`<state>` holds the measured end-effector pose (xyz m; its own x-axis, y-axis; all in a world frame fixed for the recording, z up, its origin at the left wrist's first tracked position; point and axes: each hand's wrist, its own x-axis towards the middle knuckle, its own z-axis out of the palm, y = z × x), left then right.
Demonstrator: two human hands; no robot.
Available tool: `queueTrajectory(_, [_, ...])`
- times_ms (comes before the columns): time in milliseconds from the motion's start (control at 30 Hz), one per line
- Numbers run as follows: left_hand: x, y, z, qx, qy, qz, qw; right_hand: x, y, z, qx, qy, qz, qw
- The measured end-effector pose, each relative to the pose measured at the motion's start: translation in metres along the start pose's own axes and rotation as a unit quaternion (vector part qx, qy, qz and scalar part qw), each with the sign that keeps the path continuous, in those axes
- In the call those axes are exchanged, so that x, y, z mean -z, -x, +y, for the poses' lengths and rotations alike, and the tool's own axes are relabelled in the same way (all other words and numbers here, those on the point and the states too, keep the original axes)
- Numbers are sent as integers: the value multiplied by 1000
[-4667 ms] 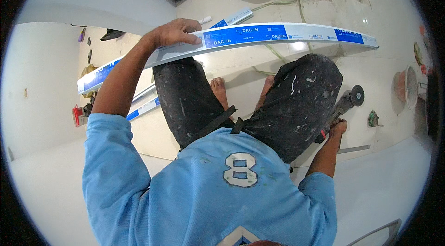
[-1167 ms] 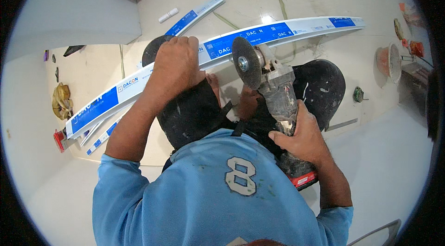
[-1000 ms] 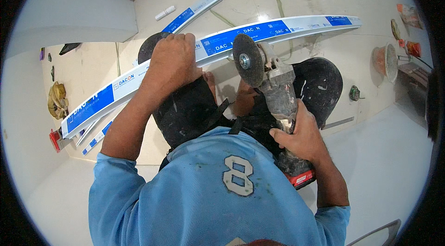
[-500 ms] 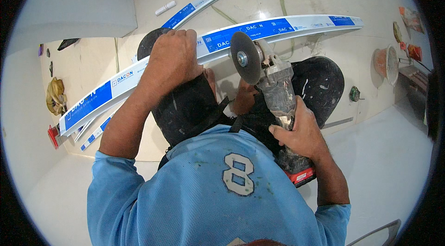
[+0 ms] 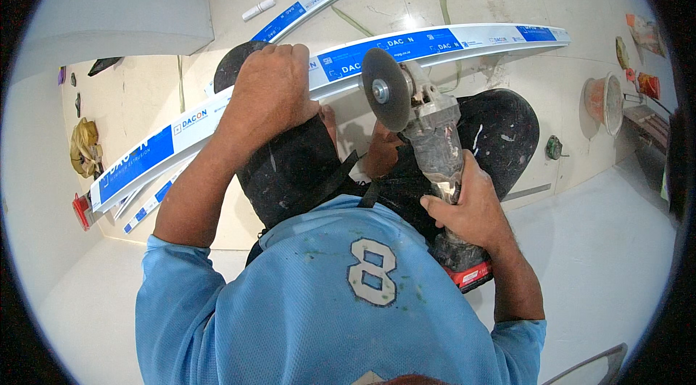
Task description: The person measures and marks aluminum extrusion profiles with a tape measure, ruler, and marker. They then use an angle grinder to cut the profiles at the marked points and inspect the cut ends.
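A long white extrusion profile (image 5: 192, 122) with blue and white film runs across in front of me, resting over my left knee. My left hand (image 5: 272, 86) is closed around it left of the middle, knuckles up. In my right hand (image 5: 475, 204) is a dusty grey angle grinder (image 5: 438, 142), gripped by its body, with a red battery at the near end. Its dark cutting disc (image 5: 385, 90) stands upright at the profile's near edge, right of my left hand. Whether the disc touches the profile, I cannot tell.
Shorter film-covered profile pieces (image 5: 319, 2) lie beyond and at the lower left. A white marker (image 5: 259, 9) lies beyond the long profile. On the right are an orange bucket (image 5: 604, 104), a small green object (image 5: 554, 147) and a red container (image 5: 647, 85). A white wall block (image 5: 138, 1) juts in at upper left.
Almost nothing differs. The view has shifted very slightly; both hands keep their grips, and the grinder and profile hold nearly the same places.
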<state>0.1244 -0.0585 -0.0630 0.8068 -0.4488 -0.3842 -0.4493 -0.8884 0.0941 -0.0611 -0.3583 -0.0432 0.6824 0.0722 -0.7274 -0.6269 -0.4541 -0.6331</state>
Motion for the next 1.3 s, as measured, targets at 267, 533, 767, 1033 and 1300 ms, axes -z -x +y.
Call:
queueTrajectory(267, [2,0,1,1,-3,-6,1000,-1,-1,3,9,-5,6,1000])
queueTrajectory(533, [0,1,0,-3,1,2,1000,-1,-1,1,8,-1,3,1000])
queueTrajectory(767, [-1,2,0,-5,-6,5,1000,-1,-1,2,4,-1,-2,1000])
queueTrajectory(1033, [-5,1,0,-9,-18,10,1000,-1,0,-1,0,5,5,1000])
queueTrajectory(1300, [-6,4,-1,-32,-23,36,999,-1,1,-7,13,41,19,999])
